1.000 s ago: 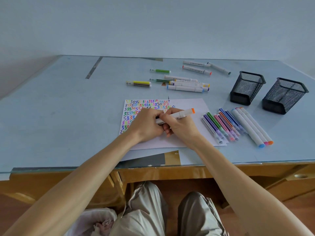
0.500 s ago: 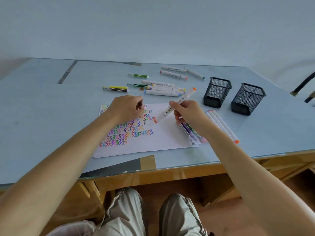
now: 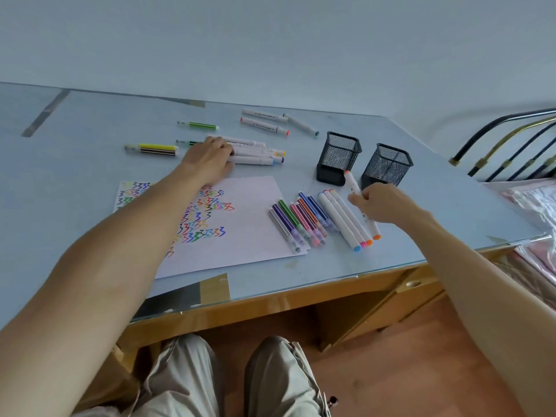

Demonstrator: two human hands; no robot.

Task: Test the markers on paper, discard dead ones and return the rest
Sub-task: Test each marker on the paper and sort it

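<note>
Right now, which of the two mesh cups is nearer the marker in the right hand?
The left mesh cup: the orange-tipped marker in the right hand points its tip at that cup's base corner; the right mesh cup stands just beyond.

A home bedroom — wooden desk (image 3: 346, 293) beside a metal bed frame (image 3: 505, 139) with bedding (image 3: 532, 203)

So the paper (image 3: 240, 224) sits mid-table with a row of markers (image 3: 304, 224) along its right edge. Two mesh cups (image 3: 338, 158) stand behind those (side by side), and another marker bunch (image 3: 255, 152) lies beyond the paper.
</note>
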